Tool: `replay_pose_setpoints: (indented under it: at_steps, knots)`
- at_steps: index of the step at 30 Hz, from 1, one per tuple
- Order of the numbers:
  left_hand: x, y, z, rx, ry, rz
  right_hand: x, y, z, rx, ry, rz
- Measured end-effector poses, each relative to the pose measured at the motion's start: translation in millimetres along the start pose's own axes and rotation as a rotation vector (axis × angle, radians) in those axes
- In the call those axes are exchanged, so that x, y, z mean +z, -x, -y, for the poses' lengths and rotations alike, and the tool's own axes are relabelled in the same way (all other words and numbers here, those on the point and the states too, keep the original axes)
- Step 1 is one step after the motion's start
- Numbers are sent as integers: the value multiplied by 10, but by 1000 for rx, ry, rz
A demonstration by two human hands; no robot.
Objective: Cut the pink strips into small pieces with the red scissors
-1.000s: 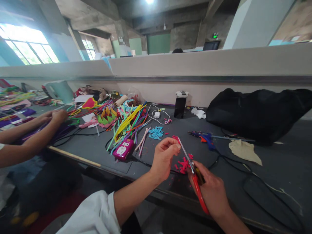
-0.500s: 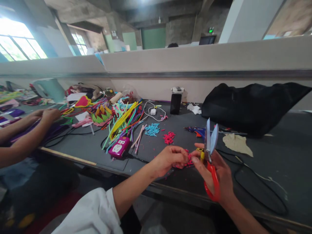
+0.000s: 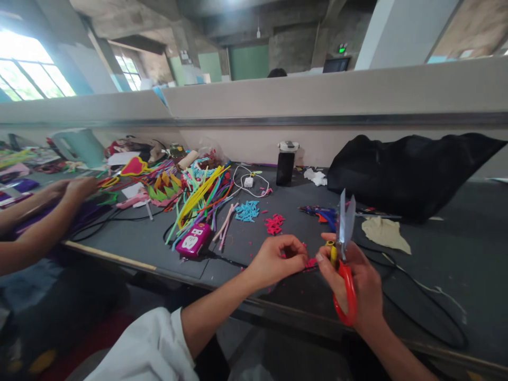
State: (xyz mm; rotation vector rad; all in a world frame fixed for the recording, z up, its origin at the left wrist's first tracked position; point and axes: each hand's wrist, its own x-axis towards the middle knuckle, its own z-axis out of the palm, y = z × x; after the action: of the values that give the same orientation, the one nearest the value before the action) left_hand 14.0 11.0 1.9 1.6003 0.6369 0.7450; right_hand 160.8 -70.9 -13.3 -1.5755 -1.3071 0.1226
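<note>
My right hand [image 3: 363,288] has scissors [image 3: 346,283] with red handles tucked in it, blades pointing up and a little apart. Its thumb and index finger come together near a small red-pink piece [image 3: 311,262]. Across a narrow gap, my left hand [image 3: 280,260] curls with thumb and forefinger pinched; what lies between them, if anything, is too small to make out. Beyond the left hand lies a heap of short red-pink pieces [image 3: 274,224], and beside it a heap of short blue pieces [image 3: 247,211]. More red-pink bits are partly hidden behind my hands.
Left of the heaps lie a magenta power box [image 3: 193,239] and a bundle of coloured fuzzy stems [image 3: 202,196]. A blue glue gun [image 3: 326,216], beige scrap [image 3: 386,235] and black bag [image 3: 397,177] occupy the right. A phone [image 3: 285,169] stands behind. Another person's hands [image 3: 75,191] work at far left.
My hands have drawn slightly apart, opening a gap between their fingertips. The right hand, with the scissors, has shifted a little to the right.
</note>
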Motion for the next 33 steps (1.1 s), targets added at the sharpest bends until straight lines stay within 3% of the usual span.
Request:
replay_pose_setpoints:
  at_steps: [2, 5, 11, 14, 18, 23, 33]
  knots:
    - [21, 16, -16, 146, -209, -69, 3, -12, 8, -8, 26, -18]
    - [42, 32, 4, 255, -372, -66, 20, -15, 14, -9, 45, -16]
    - [77, 39, 64, 211, -397, -61, 49, 4, -20, -19, 63, -20]
    - [78, 31, 50, 114, -278, -91, 38, 15, -34, 3, 33, 19]
    - [32, 13, 12, 26, 100, -209, 59, 43, -42, -20, 9, 87]
    - [-24, -13, 12, 76, 442, -382, 235, 189, -142, -82, 75, 187]
    - [7, 8, -19, 76, 616, -476, 406, 355, -304, -169, 134, 204]
